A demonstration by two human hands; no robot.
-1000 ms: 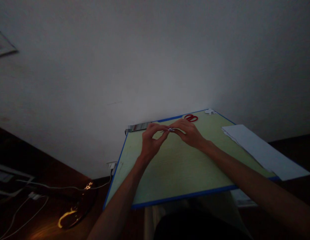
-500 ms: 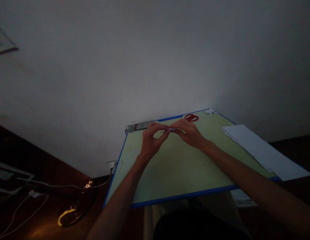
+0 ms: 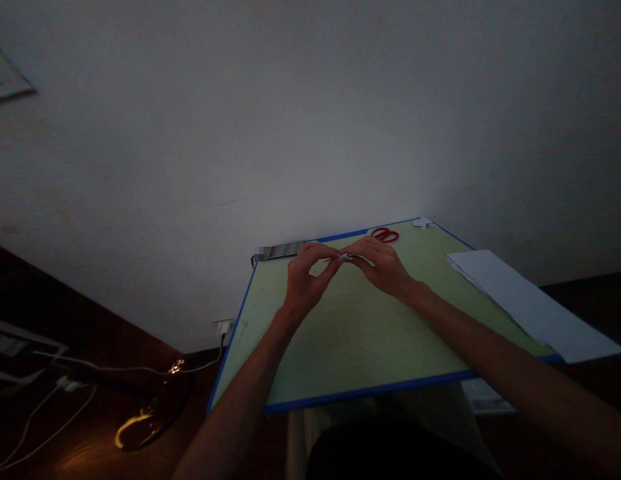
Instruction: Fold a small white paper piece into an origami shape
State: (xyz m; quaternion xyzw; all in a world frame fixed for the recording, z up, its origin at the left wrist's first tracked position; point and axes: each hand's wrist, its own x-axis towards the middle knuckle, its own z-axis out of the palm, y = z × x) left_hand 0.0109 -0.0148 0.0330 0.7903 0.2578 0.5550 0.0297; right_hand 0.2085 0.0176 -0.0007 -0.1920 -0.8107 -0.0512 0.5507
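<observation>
Above the middle of the pale green table, my two hands meet fingertip to fingertip. Between them is a small folded piece of white paper, mostly covered by the fingers. My left hand pinches it from the left with thumb and forefinger. From the right, my right hand pinches the same piece, thumb below and fingers on top. Just behind the right hand lie scissors with red handles, their blades hidden.
A stack of white paper sheets overhangs the table's right edge. White paper scraps lie in the far right corner. A flat dark device is at the far left edge by the wall. White cables run along the floor at left.
Both hands keep their pinch at nearly the same spot, with only a slight shift of the fingers. The view has moved a little.
</observation>
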